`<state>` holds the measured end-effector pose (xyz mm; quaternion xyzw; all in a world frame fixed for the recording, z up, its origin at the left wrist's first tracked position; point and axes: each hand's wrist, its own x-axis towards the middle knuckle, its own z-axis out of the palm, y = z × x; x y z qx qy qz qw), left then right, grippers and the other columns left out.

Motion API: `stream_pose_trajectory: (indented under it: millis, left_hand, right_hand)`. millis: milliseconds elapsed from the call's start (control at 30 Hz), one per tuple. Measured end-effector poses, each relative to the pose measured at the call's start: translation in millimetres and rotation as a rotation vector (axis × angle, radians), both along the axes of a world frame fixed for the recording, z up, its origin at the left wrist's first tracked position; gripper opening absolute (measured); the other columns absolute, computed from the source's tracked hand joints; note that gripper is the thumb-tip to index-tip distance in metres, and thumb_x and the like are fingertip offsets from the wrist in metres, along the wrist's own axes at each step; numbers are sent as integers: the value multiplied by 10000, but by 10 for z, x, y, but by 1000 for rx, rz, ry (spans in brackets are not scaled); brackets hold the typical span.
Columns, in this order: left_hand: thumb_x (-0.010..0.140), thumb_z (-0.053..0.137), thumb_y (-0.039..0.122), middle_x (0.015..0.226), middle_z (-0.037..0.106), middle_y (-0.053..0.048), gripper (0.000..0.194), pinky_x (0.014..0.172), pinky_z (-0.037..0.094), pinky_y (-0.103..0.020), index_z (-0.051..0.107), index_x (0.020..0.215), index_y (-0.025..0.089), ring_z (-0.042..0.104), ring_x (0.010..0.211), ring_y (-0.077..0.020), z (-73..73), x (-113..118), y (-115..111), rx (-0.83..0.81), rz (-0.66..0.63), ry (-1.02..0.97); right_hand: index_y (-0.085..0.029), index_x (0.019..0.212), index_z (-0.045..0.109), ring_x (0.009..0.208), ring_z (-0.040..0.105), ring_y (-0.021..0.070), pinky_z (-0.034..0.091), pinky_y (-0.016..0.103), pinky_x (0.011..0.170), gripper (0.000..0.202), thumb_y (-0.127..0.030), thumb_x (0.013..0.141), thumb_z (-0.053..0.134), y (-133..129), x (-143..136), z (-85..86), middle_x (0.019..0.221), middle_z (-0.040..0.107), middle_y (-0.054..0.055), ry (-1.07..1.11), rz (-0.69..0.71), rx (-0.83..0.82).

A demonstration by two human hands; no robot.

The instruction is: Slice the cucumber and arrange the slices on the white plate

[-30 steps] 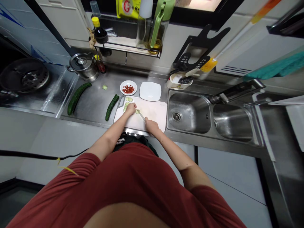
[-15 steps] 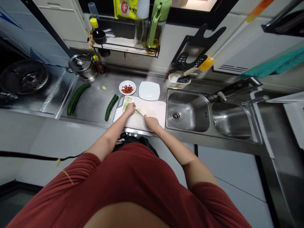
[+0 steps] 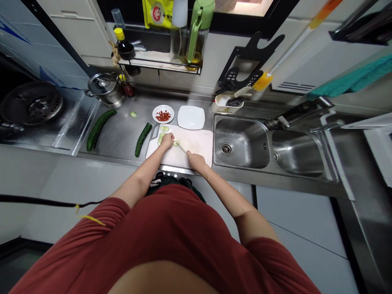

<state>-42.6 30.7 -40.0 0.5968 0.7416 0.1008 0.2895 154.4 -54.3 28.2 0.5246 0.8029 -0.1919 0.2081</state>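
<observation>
On the white cutting board, my right hand is closed around the handle of a knife. The blade points left, and its tip is at a single cucumber slice. Just left of that slice is my left hand, its fingers curled together; whatever they hold, if anything, is hidden. Several thin cucumber slices lie at the board's left end, partly covered by my left hand. A cut length of dark green cucumber rests on the counter beside the board.
Behind the board are a plate of chopped red chillies and a white square plate. A whole cucumber and a cucumber end piece lie left, near a steel pot. A double sink adjoins on the right.
My right hand and the knife have shifted slightly right, away from my left hand. More of the blade and the single slice shows. The view has moved a little.
</observation>
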Motion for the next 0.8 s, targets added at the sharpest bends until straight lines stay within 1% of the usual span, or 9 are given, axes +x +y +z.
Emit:
stream_pose_trajectory:
  millis: [233,400,600,667,800]
  left_hand:
    - [798,532,126,1031,642,-72,182,871,420,-274,638,928,198,569,981,-187,-40,18,-67,66,-8,17]
    - [821,524,139,1026,633,-67,173,875,418,-277,626,944,207,561,986,-189,-16,34,-91,44,0,15]
    - [824,508,129,1047,616,-85,207,923,414,-297,644,966,195,554,1018,-201,16,41,-143,84,-6,-12]
    - [834,510,149,1069,604,-98,236,936,416,-308,643,1025,185,550,1033,-212,9,47,-207,121,-9,-28]
    - [869,509,217,1125,570,-123,311,999,392,-322,623,1150,155,524,1090,-232,-5,83,-374,240,-40,-40]
  right_hand:
    - [-160,1294,392,985,658,255,487,337,792,400,-84,901,379,-139,96,-33,1053,671,157,7,-37,-23]
    - [-165,1321,369,986,656,262,479,336,785,436,-92,891,395,-201,134,-36,1041,674,154,-1,-54,-37]
    - [-186,1276,408,970,651,255,457,326,788,346,-182,930,395,-265,231,-13,1035,671,142,32,-93,-13]
    - [-182,1282,407,958,647,253,449,318,779,336,-222,951,367,-277,286,-21,1021,671,136,60,-159,14]
    - [-146,1344,360,919,642,248,436,310,757,388,-255,974,316,-236,403,-65,1005,664,148,81,-379,70]
